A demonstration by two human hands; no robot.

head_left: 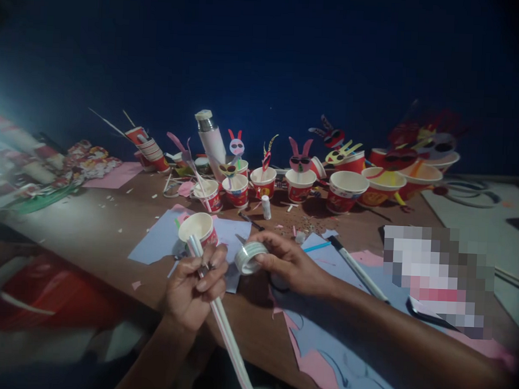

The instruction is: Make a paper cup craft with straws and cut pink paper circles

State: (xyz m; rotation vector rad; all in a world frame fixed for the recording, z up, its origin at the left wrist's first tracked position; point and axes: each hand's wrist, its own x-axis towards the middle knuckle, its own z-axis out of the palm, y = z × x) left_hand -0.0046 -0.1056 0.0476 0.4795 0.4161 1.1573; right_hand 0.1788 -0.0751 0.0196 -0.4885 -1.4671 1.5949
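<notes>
My left hand (194, 286) grips a long white striped paper straw (224, 330) upright, with its upper end next to a red and white paper cup (196, 229) lying tilted on blue paper. My right hand (291, 265) is shut on a roll of clear adhesive tape (250, 258), holding it by its rim close to the straw. The two hands are a short way apart. A white marker pen (357, 269) lies on the paper to the right of my right hand.
A brown wooden table (94, 227) carries scraps, pale blue and pink paper (321, 358) and several decorated paper cups with bunny-ear figures along the back. A white bottle (211, 141) stands among them. A pixelated patch (436, 279) hides something at right.
</notes>
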